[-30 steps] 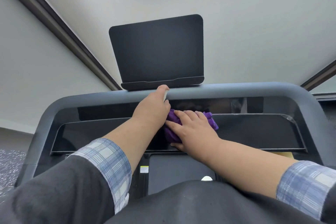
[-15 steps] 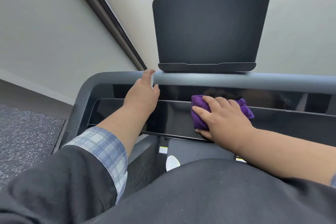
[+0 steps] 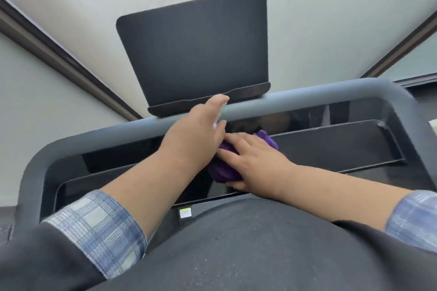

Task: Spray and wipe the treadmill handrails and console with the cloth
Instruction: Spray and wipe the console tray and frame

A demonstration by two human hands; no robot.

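Note:
The treadmill console [image 3: 331, 149] is a glossy black panel framed by a grey handrail [image 3: 295, 101]. My right hand [image 3: 255, 160] lies flat on a bunched purple cloth [image 3: 222, 172] and presses it against the panel's middle. My left hand [image 3: 196, 134] reaches up to the grey rail, its thumb at the rail's top edge. A small white thing [image 3: 218, 118], mostly hidden, shows between its thumb and fingers; it looks like the spray bottle. The two hands touch, and the left wrist covers part of the cloth.
A dark tablet holder [image 3: 196, 49] stands upright above the rail, right behind my left thumb. A small white label [image 3: 185, 213] sits below the panel. Pale walls with dark trim [image 3: 59, 59] lie beyond. My dark clothing fills the lower view.
My right hand has slid the cloth left along the panel until it meets my left hand again. The left hand stays on the rail. The view has swung back towards the console's centre.

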